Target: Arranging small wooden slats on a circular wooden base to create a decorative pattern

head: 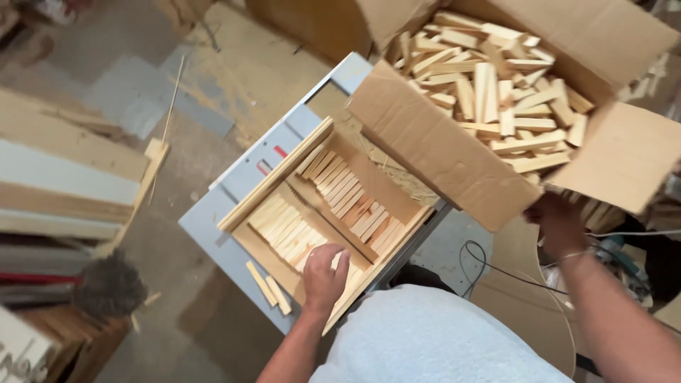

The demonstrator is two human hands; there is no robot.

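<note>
Slats (340,195) are laid in rows in a tray (273,181) on the counter (220,220); the left hand (323,276) is pressed flat on them, fingers spread. Rows could be shoved askew. The right hand (557,220), grip unclear, is by the box (425,145), which could tip

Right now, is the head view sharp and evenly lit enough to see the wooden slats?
Head view: the pale wooden slats in the shallow wooden tray read clearly under soft, even light without glare; the left hand is sharp, the right hand sits in shadow under the cardboard box flap; the edges are softer.
</note>
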